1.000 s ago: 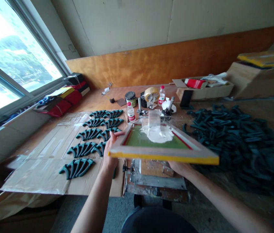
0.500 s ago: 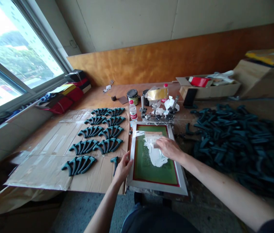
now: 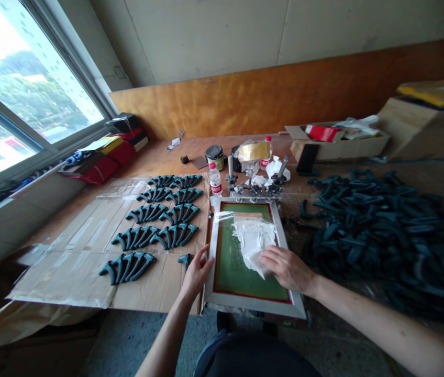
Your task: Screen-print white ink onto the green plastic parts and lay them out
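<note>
A silk-screen frame (image 3: 255, 308) with a pale metal border and green mesh (image 3: 241, 285) lies in front of me. White ink (image 3: 245, 230) is spread over the middle of the mesh. My right hand (image 3: 288, 268) is closed on a whitish, ink-smeared squeegee (image 3: 254, 259), tilted against the mesh at the near end of the ink. My left hand (image 3: 197, 272) grips the left border of the frame, thumb on top; its fingertips are partly hidden. Just left of it, a dark green curved handle-like piece (image 3: 185, 258) lies on cardboard, partly covered by the hand.
Rows of similar dark green pieces (image 3: 131, 267) lie on the cardboard sheet (image 3: 76, 251) at left. A large heap of them (image 3: 375, 241) is at right. Behind the frame stand hinge clamps (image 3: 255, 192), a bottle (image 3: 214, 180) and an ink tin (image 3: 214, 156). Cartons (image 3: 340, 149) stand at back right.
My right hand has drawn the squeegee toward me, from the upper part of the ink to its near end. My left hand stays on the frame's left border.
</note>
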Tool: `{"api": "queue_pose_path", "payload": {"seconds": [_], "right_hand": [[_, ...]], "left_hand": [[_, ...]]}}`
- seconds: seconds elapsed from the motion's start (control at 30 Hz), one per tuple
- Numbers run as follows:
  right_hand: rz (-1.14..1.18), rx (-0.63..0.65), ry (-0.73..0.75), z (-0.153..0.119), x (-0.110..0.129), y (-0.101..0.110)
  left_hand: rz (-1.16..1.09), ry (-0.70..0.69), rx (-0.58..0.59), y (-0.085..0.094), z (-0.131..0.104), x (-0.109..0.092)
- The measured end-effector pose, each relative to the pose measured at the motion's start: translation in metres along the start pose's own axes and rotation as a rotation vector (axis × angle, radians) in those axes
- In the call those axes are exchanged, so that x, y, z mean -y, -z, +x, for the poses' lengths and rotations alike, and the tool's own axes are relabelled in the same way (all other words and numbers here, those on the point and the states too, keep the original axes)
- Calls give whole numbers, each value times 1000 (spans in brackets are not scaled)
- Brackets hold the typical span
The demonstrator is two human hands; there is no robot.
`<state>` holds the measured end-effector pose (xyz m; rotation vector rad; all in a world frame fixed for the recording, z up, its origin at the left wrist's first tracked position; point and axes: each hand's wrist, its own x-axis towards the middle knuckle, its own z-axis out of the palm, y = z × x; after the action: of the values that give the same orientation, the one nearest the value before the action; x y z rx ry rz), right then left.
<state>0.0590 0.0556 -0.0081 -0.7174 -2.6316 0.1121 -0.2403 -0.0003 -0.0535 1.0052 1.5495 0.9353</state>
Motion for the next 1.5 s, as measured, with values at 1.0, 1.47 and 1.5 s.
{"api": "queue_pose_path", "payload": {"seconds": [1.0,1.47,1.5], "right_hand": [[41,28,-580,13,56,-27],[-441,-26,-790,-164,-109,-14],[-461,-114,-800,-162,-105,-16]], "left_hand": [[-538,438,326,-87,-47,-54],[1111,216,-84,84,2,45],[1192,136,-44,83,1,39]]}}
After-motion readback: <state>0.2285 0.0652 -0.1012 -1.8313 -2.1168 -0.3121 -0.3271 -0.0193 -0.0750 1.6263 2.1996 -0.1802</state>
